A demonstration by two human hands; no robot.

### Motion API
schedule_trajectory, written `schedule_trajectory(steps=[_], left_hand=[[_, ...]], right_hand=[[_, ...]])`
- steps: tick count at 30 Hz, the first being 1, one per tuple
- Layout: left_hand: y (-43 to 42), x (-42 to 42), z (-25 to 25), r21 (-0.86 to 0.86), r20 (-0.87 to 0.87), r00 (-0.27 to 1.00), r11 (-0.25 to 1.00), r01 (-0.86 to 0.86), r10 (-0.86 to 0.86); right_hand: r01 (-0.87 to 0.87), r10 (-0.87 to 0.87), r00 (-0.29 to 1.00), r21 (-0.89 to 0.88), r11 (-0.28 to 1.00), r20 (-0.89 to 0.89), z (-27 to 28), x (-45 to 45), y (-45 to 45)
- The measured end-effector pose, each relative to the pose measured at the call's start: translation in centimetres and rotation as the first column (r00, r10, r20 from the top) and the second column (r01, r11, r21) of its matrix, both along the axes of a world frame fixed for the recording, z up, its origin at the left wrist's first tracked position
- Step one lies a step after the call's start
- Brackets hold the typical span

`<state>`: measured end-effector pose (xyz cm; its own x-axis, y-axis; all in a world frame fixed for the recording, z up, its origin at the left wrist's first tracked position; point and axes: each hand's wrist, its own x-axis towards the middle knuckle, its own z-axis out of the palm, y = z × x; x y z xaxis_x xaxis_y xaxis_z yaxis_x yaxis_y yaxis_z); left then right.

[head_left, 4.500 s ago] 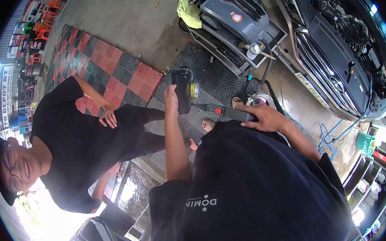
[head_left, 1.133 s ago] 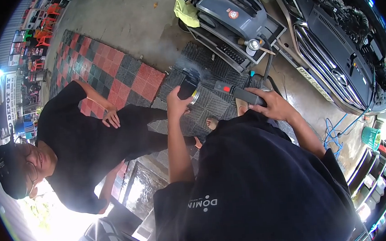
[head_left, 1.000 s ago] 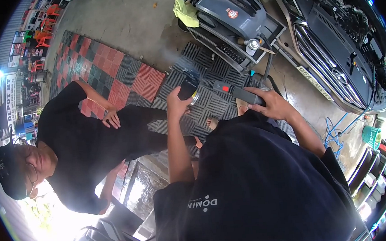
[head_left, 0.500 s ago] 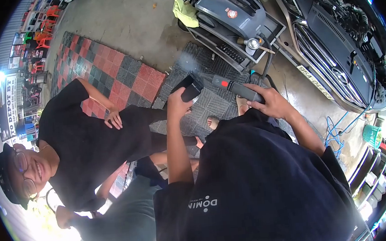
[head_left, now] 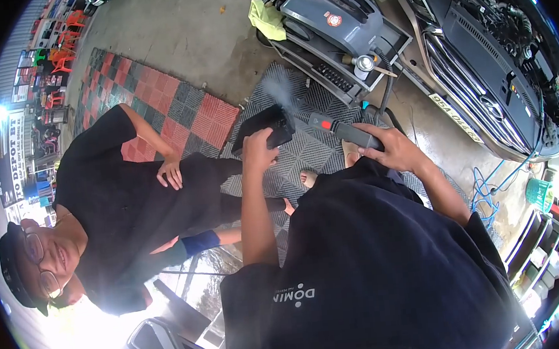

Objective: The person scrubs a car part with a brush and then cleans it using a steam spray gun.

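Note:
My left hand point(head_left: 259, 148) grips a black box-shaped part point(head_left: 268, 127), fingers wrapped round its near edge. What the part belongs to, I cannot tell. My right hand point(head_left: 392, 147) is closed round the grey handle of a steam gun point(head_left: 345, 132) with a red button. Its nozzle points left at the black part, close to the part's right side. White steam point(head_left: 277, 88) drifts up beyond the part.
A grey machine point(head_left: 332, 13) stands on a black cart with a yellow-green cloth point(head_left: 267, 19) and a spray can point(head_left: 364, 64). A car point(head_left: 483, 86) with its bonnet up is at right, near a blue hose point(head_left: 484, 194). At left stands a person in black point(head_left: 130, 193).
The black part has turned in my left hand, showing more of its broad face. A person in a grey-green shirt at lower left has moved mostly out of sight. My right hand stays put.

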<state>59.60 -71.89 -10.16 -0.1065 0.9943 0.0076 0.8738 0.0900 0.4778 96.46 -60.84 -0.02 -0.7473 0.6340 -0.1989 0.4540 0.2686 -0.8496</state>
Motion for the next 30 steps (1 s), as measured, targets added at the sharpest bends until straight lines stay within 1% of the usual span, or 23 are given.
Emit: schedule_trajectory(steps=[2,4,7,10,12,13,14,15,16,17,18,20,22,24,25,27,28,30], left_hand=[[-0.1,-0.1,-0.2,0.008,-0.012,1.0,1.0,0.004,-0.004],[-0.2,-0.1,0.0,0.016,-0.024,1.0,1.0,0.007,-0.006],[-0.2,0.2,0.5,-0.024,-0.044,0.999,1.0,0.011,-0.013],[-0.3,0.3,0.5,-0.005,-0.039,0.999,1.0,0.008,-0.008],[-0.3,0.3,0.3,0.034,0.001,1.0,0.999,-0.002,0.002],[-0.3,0.5,0.7,0.034,0.001,1.0,0.999,-0.001,0.001],[-0.4,0.7,1.1,0.029,0.081,0.996,0.999,-0.045,0.042],[-0.4,0.8,1.4,0.02,0.16,0.984,0.996,-0.088,0.084],[-0.4,1.0,1.8,0.019,0.159,0.984,0.996,-0.087,0.083],[-0.3,1.2,2.1,-0.042,0.258,0.954,0.988,-0.149,0.155],[-0.3,1.4,2.5,-0.11,0.35,0.908,0.973,-0.203,0.229],[-0.1,1.4,3.3,-0.121,0.353,0.91,0.975,-0.187,0.219],[0.2,1.6,4.2,-0.133,0.354,0.911,0.976,-0.175,0.211],[0.3,1.9,5.0,-0.18,0.391,0.878,0.958,-0.221,0.276],[0.3,2.0,5.3,-0.181,0.39,0.879,0.959,-0.219,0.275],[0.2,1.9,5.6,-0.182,0.453,0.849,0.96,-0.211,0.273],[0.2,2.0,5.8,-0.182,0.452,0.849,0.96,-0.212,0.273],[0.2,2.3,6.0,-0.128,0.439,0.86,0.966,-0.225,0.259]], right_hand=[[0.003,0.002,0.997,-0.061,0.998,0.084,0.4,0.1,0.1],[0.002,0.003,0.998,-0.079,0.997,0.07,0.8,0.1,0.1],[0.014,-0.008,0.998,-0.088,0.996,0.069,0.6,0.2,0.1],[0.025,-0.018,0.996,-0.082,0.996,0.085,0.2,0.3,0.3],[0.028,-0.02,0.996,-0.084,0.996,0.091,-0.2,0.5,0.3],[0.019,-0.017,0.999,-0.053,0.998,0.042,-0.7,0.7,0.3],[0.011,-0.011,1.0,-0.021,1.0,-0.008,-1.1,0.9,0.3],[0.011,-0.011,1.0,-0.023,1.0,-0.009,-1.5,1.2,0.3],[-0.014,0.014,1.0,0.013,1.0,0.002,-1.8,1.4,0.4],[-0.039,0.038,0.999,0.049,0.998,0.014,-1.9,1.6,0.4],[-0.037,0.037,0.999,0.048,0.998,0.015,-1.8,1.6,0.3],[0.014,-0.014,1.0,-0.005,1.0,0.014,-1.0,1.4,0.0],[0.006,-0.006,1.0,0.005,1.0,0.009,-1.9,1.5,0.2],[0.001,-0.001,1.0,0.011,1.0,0.004,-2.2,1.5,0.1],[0.024,-0.023,0.999,-0.006,1.0,0.022,-1.7,1.3,0.0],[0.046,-0.045,0.998,-0.023,0.999,0.04,-1.6,1.2,0.1],[0.037,-0.036,0.999,-0.032,0.999,0.027,-1.8,1.2,0.3],[0.029,-0.029,0.999,-0.043,0.999,0.014,-1.8,1.0,0.4]])
